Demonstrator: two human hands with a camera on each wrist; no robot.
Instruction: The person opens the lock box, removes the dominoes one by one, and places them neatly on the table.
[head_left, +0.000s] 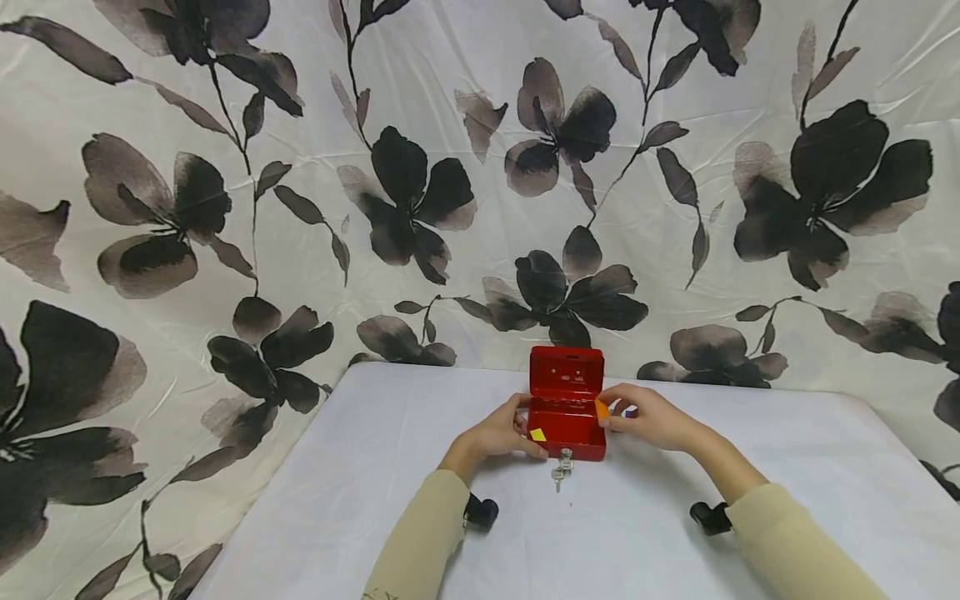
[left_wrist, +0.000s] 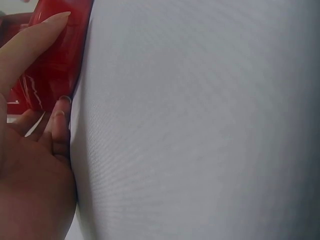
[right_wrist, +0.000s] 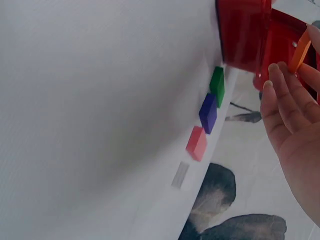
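Note:
A red cash box (head_left: 589, 452) stands on the table with its lid (head_left: 567, 377) raised. My left hand (head_left: 495, 431) grips the box's left side, thumb along the front and fingers by the side wall. In the left wrist view that thumb (left_wrist: 37, 40) lies on the red metal. Over the right rim, my right hand (head_left: 651, 417) pinches a thin orange block (right_wrist: 300, 51) between thumb and finger. Inside the box at the front left is a yellow block (head_left: 537, 435). Keys (head_left: 559, 473) hang from the front lock.
Right of the box, seen from the right wrist, a green block (right_wrist: 217, 86), a blue block (right_wrist: 208, 113), a pink block (right_wrist: 197, 143) and a whitish block (right_wrist: 180, 174) lie in a row. A white cloth covers the table (head_left: 600, 542); a floral curtain (head_left: 480, 208) hangs behind.

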